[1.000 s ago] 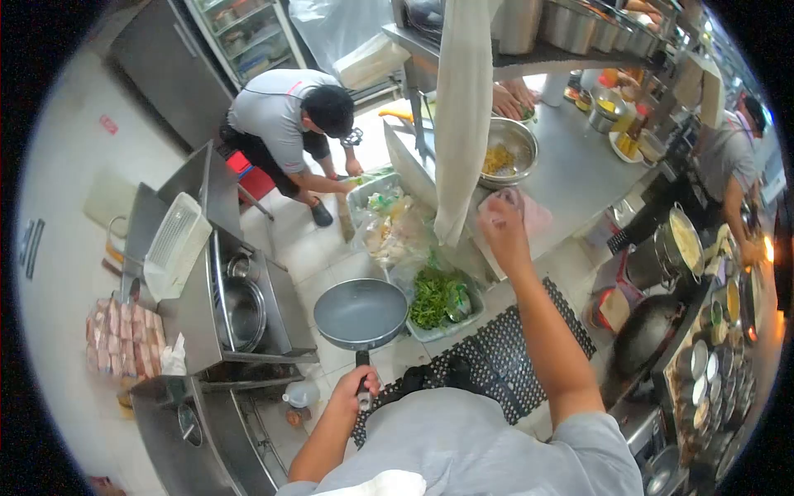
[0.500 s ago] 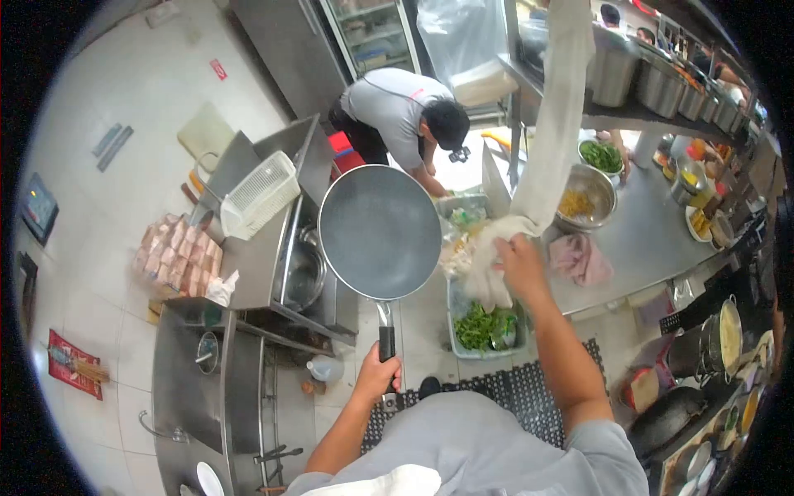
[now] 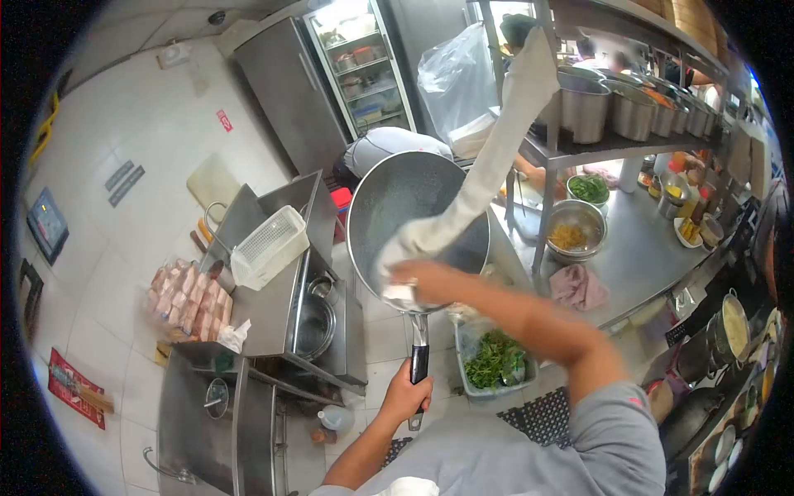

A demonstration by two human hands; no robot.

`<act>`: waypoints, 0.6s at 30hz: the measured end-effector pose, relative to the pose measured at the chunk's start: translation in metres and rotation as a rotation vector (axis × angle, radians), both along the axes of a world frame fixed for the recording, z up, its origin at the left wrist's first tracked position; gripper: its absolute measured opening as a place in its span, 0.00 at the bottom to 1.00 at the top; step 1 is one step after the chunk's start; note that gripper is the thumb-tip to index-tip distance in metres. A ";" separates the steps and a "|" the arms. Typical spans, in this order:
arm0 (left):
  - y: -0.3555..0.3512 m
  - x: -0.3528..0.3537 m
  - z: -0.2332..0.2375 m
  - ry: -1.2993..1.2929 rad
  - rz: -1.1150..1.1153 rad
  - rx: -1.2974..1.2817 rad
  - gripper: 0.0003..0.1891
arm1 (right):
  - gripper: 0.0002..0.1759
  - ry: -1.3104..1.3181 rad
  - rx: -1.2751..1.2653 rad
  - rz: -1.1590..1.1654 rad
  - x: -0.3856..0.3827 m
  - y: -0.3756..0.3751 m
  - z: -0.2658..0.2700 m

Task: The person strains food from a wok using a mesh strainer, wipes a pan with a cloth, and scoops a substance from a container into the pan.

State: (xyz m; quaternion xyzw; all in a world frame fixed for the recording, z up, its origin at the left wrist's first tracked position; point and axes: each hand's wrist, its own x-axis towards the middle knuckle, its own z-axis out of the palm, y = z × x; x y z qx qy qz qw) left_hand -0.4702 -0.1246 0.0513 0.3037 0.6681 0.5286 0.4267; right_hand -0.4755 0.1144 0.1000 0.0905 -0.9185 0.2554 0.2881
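My left hand (image 3: 405, 392) is wrapped round the black handle of a frying pan (image 3: 389, 186), which is held up with its dark inner surface facing me. A long off-white cloth (image 3: 488, 157) is bunched in my right hand (image 3: 420, 283), blurred by motion. That hand presses against the lower part of the pan, near where the handle joins. The cloth's other end trails up and to the right, past the metal shelf. Part of the pan's surface is hidden behind the cloth and my hand.
Below the pan stands a tub of green leaves (image 3: 496, 364). To the right, a steel counter (image 3: 637, 248) bears a metal bowl (image 3: 576, 231) and a pink cloth (image 3: 579, 286). Sinks (image 3: 273, 318) line the left. A co-worker (image 3: 397, 145) bends behind the pan.
My right hand has swung left with the cloth, from beside the pan onto it. The pan has shifted slightly right. The co-worker is now mostly hidden behind it.
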 end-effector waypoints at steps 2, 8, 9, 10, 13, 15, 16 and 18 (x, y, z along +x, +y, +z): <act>-0.007 -0.005 0.000 0.017 0.008 -0.008 0.08 | 0.19 -0.388 0.310 -0.168 -0.007 0.049 -0.033; -0.011 -0.003 -0.003 -0.001 -0.098 -0.026 0.10 | 0.18 0.259 -0.053 -0.621 -0.017 0.026 0.071; -0.009 -0.005 0.001 0.080 -0.093 -0.071 0.10 | 0.18 0.296 -0.061 -0.494 -0.021 0.005 0.071; -0.009 -0.007 0.004 0.164 -0.085 -0.117 0.09 | 0.17 0.284 -0.096 -0.285 -0.022 -0.012 0.053; -0.012 -0.022 0.008 0.095 -0.011 -0.022 0.10 | 0.14 0.090 -0.089 0.016 -0.006 -0.004 0.001; -0.019 -0.029 0.003 0.067 0.002 0.011 0.10 | 0.12 -0.144 0.245 -0.105 0.008 0.035 -0.024; -0.021 -0.028 0.002 0.034 -0.014 0.019 0.10 | 0.11 -0.195 0.529 -0.315 0.006 0.064 -0.019; -0.028 -0.020 -0.004 -0.006 -0.037 0.006 0.10 | 0.11 -0.191 0.310 -0.767 0.007 0.071 0.028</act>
